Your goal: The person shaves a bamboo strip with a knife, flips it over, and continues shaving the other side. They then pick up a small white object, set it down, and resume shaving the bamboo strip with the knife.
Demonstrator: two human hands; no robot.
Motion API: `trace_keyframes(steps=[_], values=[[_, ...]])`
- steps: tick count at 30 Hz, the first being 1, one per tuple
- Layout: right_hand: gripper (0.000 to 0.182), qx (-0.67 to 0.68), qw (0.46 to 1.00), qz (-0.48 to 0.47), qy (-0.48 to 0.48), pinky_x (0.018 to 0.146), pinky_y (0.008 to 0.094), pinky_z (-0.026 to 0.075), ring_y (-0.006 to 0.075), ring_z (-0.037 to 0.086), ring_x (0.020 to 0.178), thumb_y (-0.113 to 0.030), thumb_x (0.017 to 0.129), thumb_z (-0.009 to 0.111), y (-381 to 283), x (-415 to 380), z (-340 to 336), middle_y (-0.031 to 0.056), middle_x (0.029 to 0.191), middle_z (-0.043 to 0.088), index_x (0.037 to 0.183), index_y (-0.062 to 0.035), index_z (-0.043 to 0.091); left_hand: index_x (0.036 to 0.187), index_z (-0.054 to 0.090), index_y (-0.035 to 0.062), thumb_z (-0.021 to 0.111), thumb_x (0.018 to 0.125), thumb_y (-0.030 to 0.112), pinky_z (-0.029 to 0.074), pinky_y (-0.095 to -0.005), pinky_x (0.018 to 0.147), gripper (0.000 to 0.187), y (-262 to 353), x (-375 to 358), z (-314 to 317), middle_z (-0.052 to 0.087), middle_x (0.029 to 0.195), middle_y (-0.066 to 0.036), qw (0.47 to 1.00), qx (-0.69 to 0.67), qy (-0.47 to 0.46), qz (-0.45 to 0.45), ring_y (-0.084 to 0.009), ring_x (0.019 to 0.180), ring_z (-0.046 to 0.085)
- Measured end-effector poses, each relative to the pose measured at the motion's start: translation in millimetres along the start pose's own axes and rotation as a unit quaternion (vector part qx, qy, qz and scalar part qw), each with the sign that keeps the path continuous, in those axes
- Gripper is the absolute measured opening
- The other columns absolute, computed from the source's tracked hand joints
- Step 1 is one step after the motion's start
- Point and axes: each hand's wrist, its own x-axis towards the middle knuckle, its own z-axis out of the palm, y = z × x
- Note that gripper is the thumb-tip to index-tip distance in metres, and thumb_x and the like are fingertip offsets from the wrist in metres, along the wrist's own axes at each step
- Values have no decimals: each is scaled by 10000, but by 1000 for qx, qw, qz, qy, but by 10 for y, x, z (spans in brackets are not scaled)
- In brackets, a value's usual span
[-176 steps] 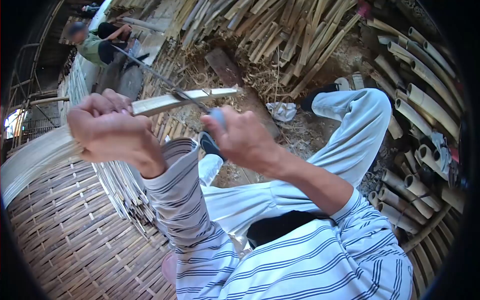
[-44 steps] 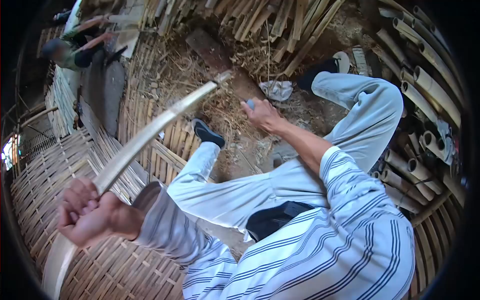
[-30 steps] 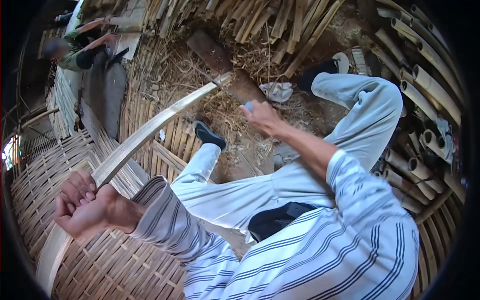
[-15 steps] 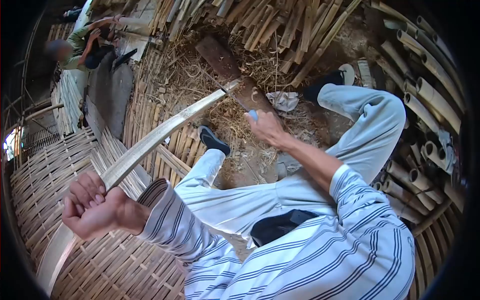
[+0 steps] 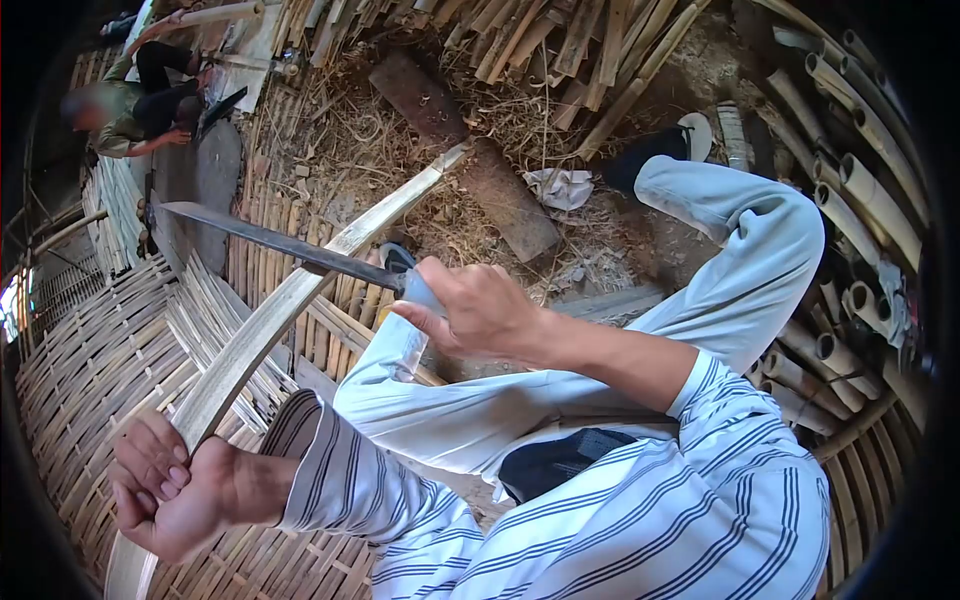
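Note:
A long split bamboo strip (image 5: 262,335) slants across the head view, from the lower left up to the middle. My left hand (image 5: 170,488) is wrapped round its near part. The far end of the strip lies against a dark wooden plank (image 5: 500,205) on the ground. In my right hand (image 5: 482,312) is a knife (image 5: 258,236), gripped by its pale blue handle. Its long dark blade crosses the strip around mid-length, edge on or very close to the wood, with the tip pointing left.
Shavings (image 5: 350,125) cover the ground around the plank. Split bamboo pieces (image 5: 560,40) are piled at the top, and bamboo poles (image 5: 865,200) are stacked on the right. Woven bamboo matting (image 5: 90,370) spreads at the left. Another person (image 5: 125,115) sits at the upper left.
My right hand has drawn the knife back along the strip, from near its far end towards me. My left hand and the strip's near part have shifted slightly down.

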Motion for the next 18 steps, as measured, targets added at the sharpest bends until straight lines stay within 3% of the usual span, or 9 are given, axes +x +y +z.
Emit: trace_keyframes(steps=[1, 3, 5, 8, 11, 13, 16, 18], values=[[471, 7, 1000, 13, -18, 428, 453, 501, 343, 615, 461, -442, 969, 498, 108, -5, 68, 151, 540, 583, 922, 26, 523, 542, 203, 184, 458, 774, 150, 161, -255, 419, 347, -25, 9, -21, 177, 507, 16, 1000, 4, -1, -5, -109, 425, 159], [482, 4, 996, 46, 73, 479, 447, 527, 327, 638, 507, -456, 969, 487, 728, -7, 283, 156, 585, 613, 958, 23, 542, 543, 202, 185, 445, 779, 152, 162, -257, 418, 341, -26, 53, -65, 172, 504, 17, 1000, 11, -6, -11, -110, 423, 157], [491, -18, 954, 298, 25, 545, 449, 547, 323, 667, 577, -461, 972, 476, 1406, 148, 197, 175, 640, 639, 962, 22, 562, 546, 199, 187, 429, 786, 160, 162, -256, 418, 334, -5, 51, -202, 168, 502, 18, 999, 2, -23, -40, -106, 420, 152], [501, -58, 966, 247, 54, 598, 455, 556, 319, 680, 628, -467, 978, 464, 1389, 136, 210, 198, 660, 640, 945, 20, 575, 546, 200, 189, 403, 798, 172, 160, -253, 418, 325, 3, 89, -84, 168, 498, 20, 998, -9, -25, -51, -101, 416, 146], [497, 73, 972, 220, 47, 524, 415, 528, 279, 636, 548, -475, 973, 455, 924, 119, 91, 168, 616, 602, 897, 7, 555, 543, 205, 193, 385, 807, 179, 160, -246, 421, 320, 56, 9, 126, 169, 496, 20, 998, -22, -22, -55, -97, 418, 151], [452, 22, 992, 109, 56, 447, 426, 498, 271, 604, 470, -443, 971, 482, 512, 138, -34, 134, 554, 575, 879, -4, 539, 541, 205, 193, 380, 804, 174, 161, -244, 420, 316, 85, -28, 153, 170, 496, 21, 997, -11, -45, -54, -94, 419, 156], [414, -13, 999, 20, 47, 385, 429, 462, 262, 561, 398, -413, 973, 500, 121, 141, -99, 100, 506, 551, 875, -13, 541, 538, 209, 192, 385, 800, 173, 164, -237, 412, 316, 79, -55, 207, 175, 496, 22, 999, 5, -32, -28, -88, 420, 163], [429, 6, 998, 21, 61, 381, 430, 464, 264, 554, 389, -431, 971, 499, 218, 81, 36, 105, 515, 561, 882, -14, 546, 539, 213, 191, 393, 800, 173, 159, -236, 409, 318, 49, -22, 177, 178, 495, 21, 999, 7, -42, -20, -94, 420, 163]])
